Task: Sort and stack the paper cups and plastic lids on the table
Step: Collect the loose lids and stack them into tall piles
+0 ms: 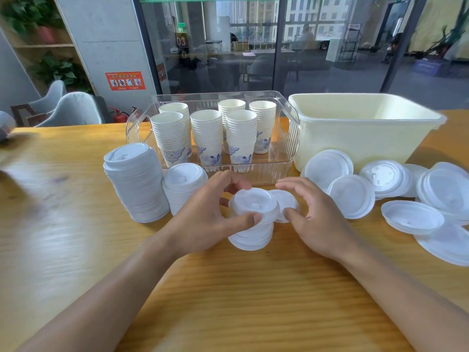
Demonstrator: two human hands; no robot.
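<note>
Left grip (203, 212): my fingers curl round the small lid stack (253, 219).
Right grip (317, 217): loose beside it, holding nothing.
Cups (210, 133): stacked in clear bin (286, 138).

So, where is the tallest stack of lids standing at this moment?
In the head view, the tallest lid stack stands on the table's left side, in front of the clear bin's left corner, with a shorter lid stack just right of it.

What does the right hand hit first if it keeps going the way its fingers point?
The right hand points left and slightly away, toward the small lid stack gripped by the left hand. A loose lid beside that stack lies under its fingertips, so probably that first; depth is unclear.
</note>
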